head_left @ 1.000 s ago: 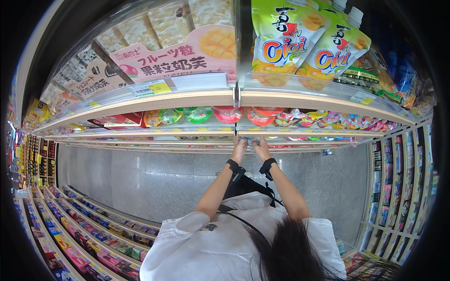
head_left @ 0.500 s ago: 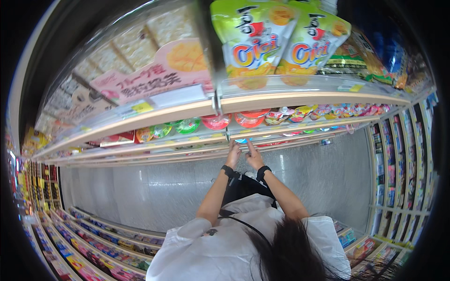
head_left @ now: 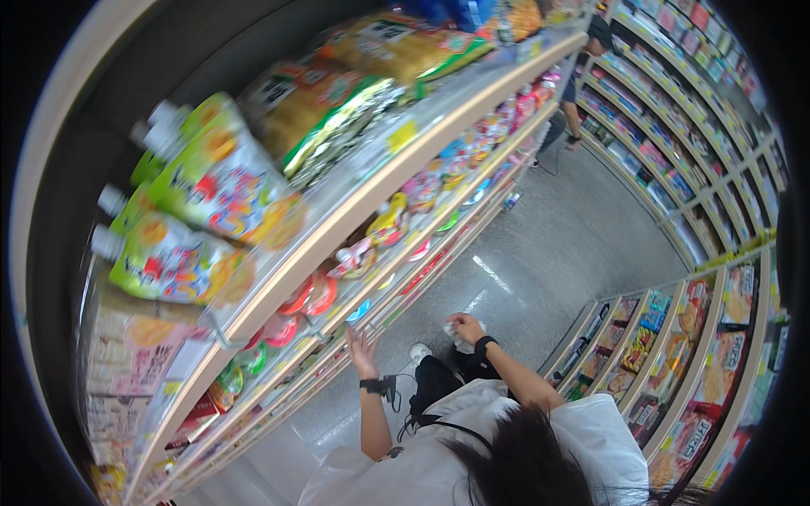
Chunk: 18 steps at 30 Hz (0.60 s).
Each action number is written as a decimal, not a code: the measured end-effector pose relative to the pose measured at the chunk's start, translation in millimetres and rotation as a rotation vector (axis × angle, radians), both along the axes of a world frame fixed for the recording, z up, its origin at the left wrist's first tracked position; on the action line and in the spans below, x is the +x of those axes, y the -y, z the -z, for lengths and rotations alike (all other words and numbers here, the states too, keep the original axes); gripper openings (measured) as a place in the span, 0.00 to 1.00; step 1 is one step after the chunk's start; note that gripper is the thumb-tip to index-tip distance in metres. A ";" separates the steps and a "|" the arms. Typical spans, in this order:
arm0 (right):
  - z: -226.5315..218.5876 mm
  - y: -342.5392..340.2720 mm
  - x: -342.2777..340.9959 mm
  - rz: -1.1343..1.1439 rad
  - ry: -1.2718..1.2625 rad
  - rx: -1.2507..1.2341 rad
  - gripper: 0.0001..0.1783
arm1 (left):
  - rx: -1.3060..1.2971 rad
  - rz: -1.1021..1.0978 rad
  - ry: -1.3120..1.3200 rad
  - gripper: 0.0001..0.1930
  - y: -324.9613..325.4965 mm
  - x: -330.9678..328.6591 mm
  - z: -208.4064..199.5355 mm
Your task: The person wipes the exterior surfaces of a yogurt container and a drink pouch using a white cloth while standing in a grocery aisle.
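My left hand (head_left: 362, 354) is raised beside the shelf edges, palm partly turned up and fingers spread, with nothing in it. It is nearest to the lower shelves, where a round blue-lidded cup (head_left: 359, 310) shows. My right hand (head_left: 466, 327) hangs over the aisle in front of my body, its fingers loosely bent and apart. I make out nothing held in it; a white shape just under it looks like my shoe. Both wrists wear black bands. Round red-lidded cups (head_left: 314, 295) stand on the shelf up and left of my left hand.
Green spouted pouches (head_left: 224, 173) and yellow-green snack bags (head_left: 405, 46) fill the upper shelf at the left. Opposite, a shelf unit (head_left: 675, 346) with packaged snacks borders the aisle at the right. Another person (head_left: 569, 101) stands at the aisle's far end. Grey floor (head_left: 548, 244) runs between.
My view has turned to the right along the aisle. My hands, close together at the lower shelf before, have moved apart, and the right one has drawn away from the shelf.
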State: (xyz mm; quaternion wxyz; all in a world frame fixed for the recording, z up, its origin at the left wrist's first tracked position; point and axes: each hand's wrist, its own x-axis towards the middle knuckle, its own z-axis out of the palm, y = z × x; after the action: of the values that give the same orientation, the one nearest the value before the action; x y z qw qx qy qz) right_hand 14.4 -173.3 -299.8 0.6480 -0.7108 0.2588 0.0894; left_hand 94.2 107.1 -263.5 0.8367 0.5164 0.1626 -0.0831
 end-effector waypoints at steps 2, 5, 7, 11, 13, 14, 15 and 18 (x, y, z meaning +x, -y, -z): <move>19.5 41.8 -20.7 0.204 -0.077 0.036 0.12 | 0.083 -0.036 -0.113 0.30 -1.4 -16.8 10.3; 54.9 103.0 -58.6 0.518 -0.099 0.187 0.13 | 0.250 -0.030 -0.245 0.27 3.7 -46.2 58.4; 80.7 141.6 -91.5 0.562 -0.108 0.124 0.13 | 0.311 0.040 -0.280 0.26 2.2 -67.5 92.7; 59.9 217.5 -103.7 0.488 -0.336 0.008 0.12 | 0.487 0.443 -0.913 0.24 23.9 -115.1 128.4; 47.6 249.7 -109.6 0.273 -0.325 -0.145 0.11 | 0.504 0.482 -0.950 0.23 53.1 -146.9 136.1; 64.1 280.0 -125.2 0.358 -0.255 -0.123 0.12 | 0.476 0.596 -0.907 0.22 87.4 -148.8 131.1; 68.0 300.5 -135.3 0.358 -0.264 -0.122 0.12 | 0.453 0.683 -0.867 0.22 115.3 -149.1 127.6; 65.1 333.2 -150.5 0.532 -0.110 0.041 0.12 | 0.592 0.913 -0.685 0.19 151.5 -142.2 148.4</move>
State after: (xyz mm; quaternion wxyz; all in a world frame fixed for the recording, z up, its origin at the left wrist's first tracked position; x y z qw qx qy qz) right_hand -136.1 -506.5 -364.9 0.6480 -0.5984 0.4694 -0.0403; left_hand -48.0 -44.4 -411.9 0.4399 0.6869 0.2002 -0.5427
